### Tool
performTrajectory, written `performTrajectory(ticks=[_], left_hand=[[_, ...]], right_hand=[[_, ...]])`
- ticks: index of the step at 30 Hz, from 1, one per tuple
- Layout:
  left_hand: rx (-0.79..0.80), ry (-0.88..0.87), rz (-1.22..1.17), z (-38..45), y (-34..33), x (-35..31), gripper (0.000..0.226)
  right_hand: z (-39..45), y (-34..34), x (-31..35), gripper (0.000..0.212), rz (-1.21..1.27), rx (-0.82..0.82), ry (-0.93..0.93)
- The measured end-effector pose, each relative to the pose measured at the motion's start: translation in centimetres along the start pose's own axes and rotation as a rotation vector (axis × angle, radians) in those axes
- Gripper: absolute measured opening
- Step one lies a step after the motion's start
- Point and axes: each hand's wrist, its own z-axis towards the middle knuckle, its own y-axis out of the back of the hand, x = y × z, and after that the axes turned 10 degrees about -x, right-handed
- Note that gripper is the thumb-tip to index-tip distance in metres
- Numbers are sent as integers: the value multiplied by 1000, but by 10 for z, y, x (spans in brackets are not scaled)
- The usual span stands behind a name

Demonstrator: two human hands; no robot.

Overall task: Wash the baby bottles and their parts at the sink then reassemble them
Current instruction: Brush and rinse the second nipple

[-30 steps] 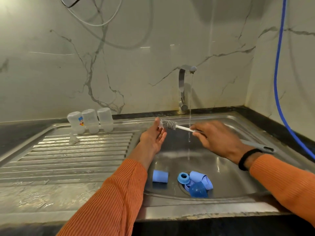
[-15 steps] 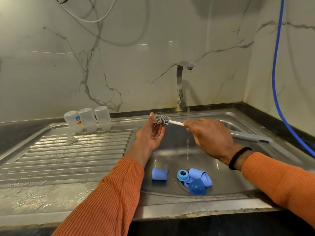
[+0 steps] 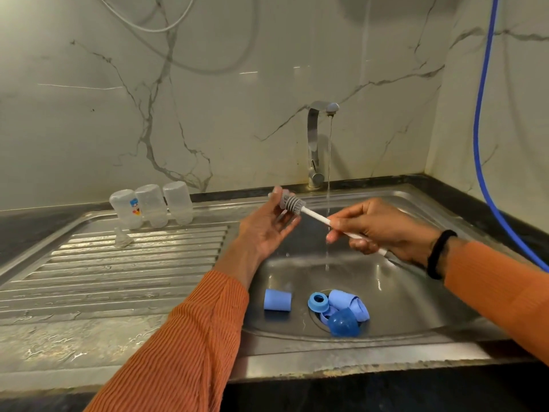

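Observation:
Over the sink basin (image 3: 416, 295), my left hand (image 3: 264, 233) pinches a small clear nipple (image 3: 282, 195) between thumb and fingers. The grey ribbed head of a bottle brush (image 3: 294, 204) is pushed against the nipple. My right hand (image 3: 383, 233) grips the brush's white handle just right of the running water. Three clear bottles (image 3: 151, 208) stand upside down at the back of the drainboard, with another clear nipple (image 3: 121, 238) in front of them. Blue parts lie in the basin: a cap (image 3: 277, 300), a ring (image 3: 318, 302), a dome cap (image 3: 344, 323) and a second cap (image 3: 349, 301).
The faucet (image 3: 315, 144) at the back of the sink runs a thin stream. The ribbed steel drainboard (image 3: 118, 278) stretches to the left, wet. A blue hose (image 3: 481, 144) hangs down the right wall. Marble walls close off the back and right.
The brush now tilts with its head higher at my left hand, and my right hand has slid lower on the handle. The parts in the basin have not moved.

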Motion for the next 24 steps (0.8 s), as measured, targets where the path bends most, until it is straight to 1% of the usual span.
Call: performTrajectory(ticks=[2, 3, 4, 5, 7, 9, 11, 15, 16, 17, 19, 21, 22, 23, 24], left_hand=[[-96, -20, 82, -1, -1, 4, 31], [-133, -8, 80, -1, -1, 4, 33], [-160, 8, 70, -1, -1, 3, 36], [-177, 23, 69, 0, 0, 2, 38], [-208, 31, 118, 1, 2, 0, 37], [-238, 11, 156, 3, 3, -1, 31], [-237, -5, 117, 0, 1, -2, 26], [-166, -3, -37, 0, -2, -3, 22], [-144, 2, -71, 1, -1, -3, 22], [-118, 4, -98, 1, -1, -3, 23], [-55, 4, -154, 2, 0, -3, 21], [8, 9, -210, 2, 0, -5, 19], [41, 8, -224, 1, 1, -6, 19], [72, 3, -227, -1, 1, -7, 20], [89, -2, -223, -2, 1, -8, 19]], right_hand=[[-5, -6, 0, 16, -664, -204, 442], [-7, -8, -1, 19, -939, -263, 643], [-10, -10, -1, 22, -1130, -293, 763], [-12, -12, -1, 26, -1260, -302, 831], [-14, -17, -2, 37, -1430, -280, 898], [-14, -24, -5, 43, -1468, -282, 951], [-9, -25, -9, 42, -1361, -302, 939], [3, -16, -15, 28, -1058, -273, 822], [3, -17, -15, 24, -921, -247, 736], [3, -20, -15, 21, -729, -209, 617], [1, -25, -14, 16, -251, -130, 292], [-1, -25, -8, 19, 144, -7, -37], [-1, -25, -4, 22, 284, 70, -146], [-2, -25, -1, 24, 368, 129, -207], [-2, -24, 0, 25, 381, 149, -215]])
